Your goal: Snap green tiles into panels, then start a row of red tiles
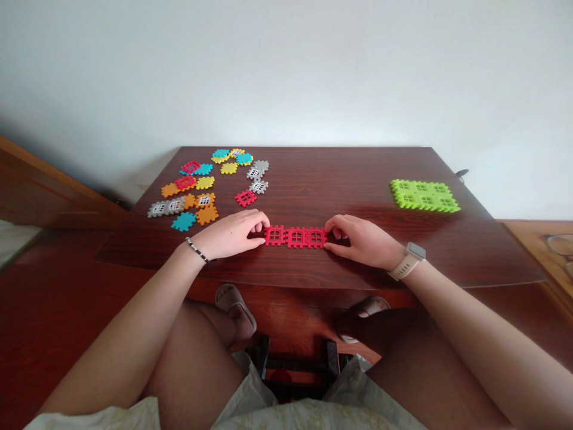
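A strip of three joined red window tiles (295,237) lies flat near the front of the dark wooden table (340,179). My left hand (233,234) rests at the strip's left end, fingers curled and pinching it. My right hand (360,240), with a watch on the wrist, grips the right end with bent fingers. Both hands press the strip against the tabletop.
Several loose tiles in red, orange, yellow, teal and grey (201,185) lie scattered at the back left, with a single red tile (245,197) nearest the strip. A flat green panel of joined tiles (423,195) sits at the right. My knees are below the table edge.
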Action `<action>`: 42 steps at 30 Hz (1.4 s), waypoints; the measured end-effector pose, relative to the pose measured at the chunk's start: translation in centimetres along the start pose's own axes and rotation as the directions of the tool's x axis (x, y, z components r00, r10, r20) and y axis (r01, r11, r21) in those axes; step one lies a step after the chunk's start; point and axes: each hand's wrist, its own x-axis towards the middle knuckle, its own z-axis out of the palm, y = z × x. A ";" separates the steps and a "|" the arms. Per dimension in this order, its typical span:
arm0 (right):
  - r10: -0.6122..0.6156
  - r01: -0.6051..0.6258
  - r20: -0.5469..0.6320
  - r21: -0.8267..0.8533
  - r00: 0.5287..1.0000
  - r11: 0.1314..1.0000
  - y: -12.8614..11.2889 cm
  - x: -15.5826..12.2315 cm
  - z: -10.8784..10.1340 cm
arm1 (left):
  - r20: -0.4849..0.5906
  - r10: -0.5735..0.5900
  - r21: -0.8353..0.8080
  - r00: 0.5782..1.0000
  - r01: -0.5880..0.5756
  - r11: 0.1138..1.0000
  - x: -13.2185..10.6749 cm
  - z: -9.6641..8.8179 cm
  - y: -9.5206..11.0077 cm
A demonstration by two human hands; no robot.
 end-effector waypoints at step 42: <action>0.003 -0.003 -0.004 0.002 1.000 1.000 0.0 0.1 0.1 | 0.027 -0.005 -0.001 1.000 0.006 1.000 0.1 0.1 0.7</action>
